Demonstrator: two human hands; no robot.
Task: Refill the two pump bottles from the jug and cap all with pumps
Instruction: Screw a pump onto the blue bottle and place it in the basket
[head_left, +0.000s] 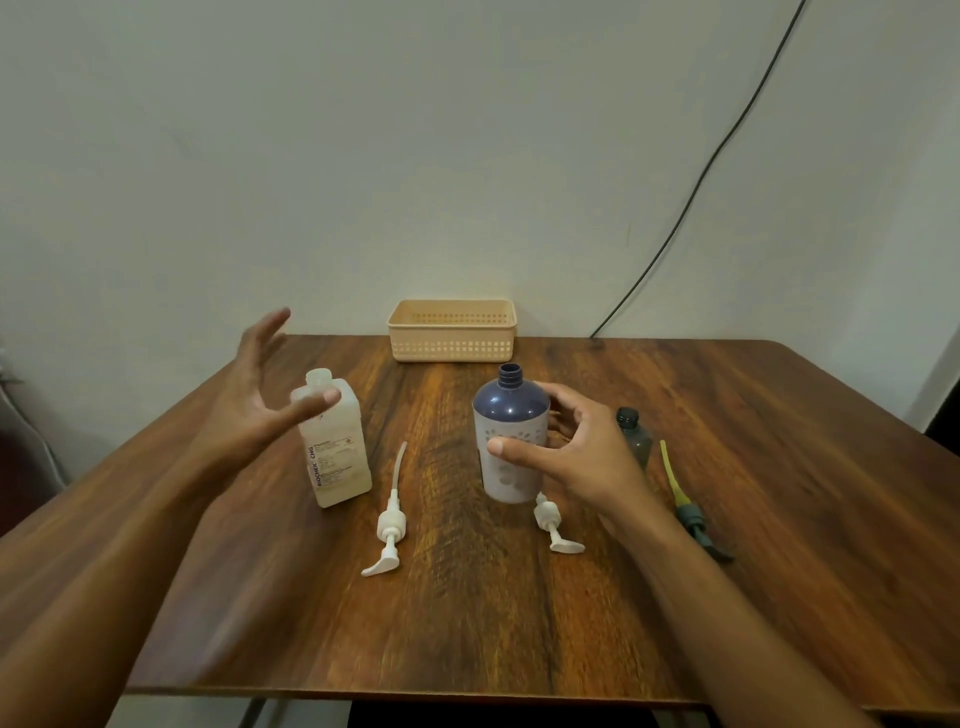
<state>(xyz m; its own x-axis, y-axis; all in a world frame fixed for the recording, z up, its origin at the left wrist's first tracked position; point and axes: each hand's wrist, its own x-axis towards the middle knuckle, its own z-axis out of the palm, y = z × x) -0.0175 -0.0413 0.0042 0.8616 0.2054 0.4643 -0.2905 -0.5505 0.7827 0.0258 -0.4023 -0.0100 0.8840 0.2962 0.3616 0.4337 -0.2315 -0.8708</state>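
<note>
Head view: the left hand (254, 400) has spread, empty fingers beside the square translucent jug (335, 441); the right hand (582, 457), fingers open, curls around the round purple bottle (511, 436) on the wood-grain worktop (779, 467), contact unclear.

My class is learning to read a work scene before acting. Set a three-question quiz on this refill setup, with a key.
1. True or false: the blue bottle already has its pump screwed on.
2. How many pumps lie on the wooden table?
3. Which is nearest the wall: A) clear square bottle, B) peach basket, C) small dark bottle?

Key: 1. False, its neck is open. 2. Three: two white, one dark with a yellow tube. 3. B.
</note>
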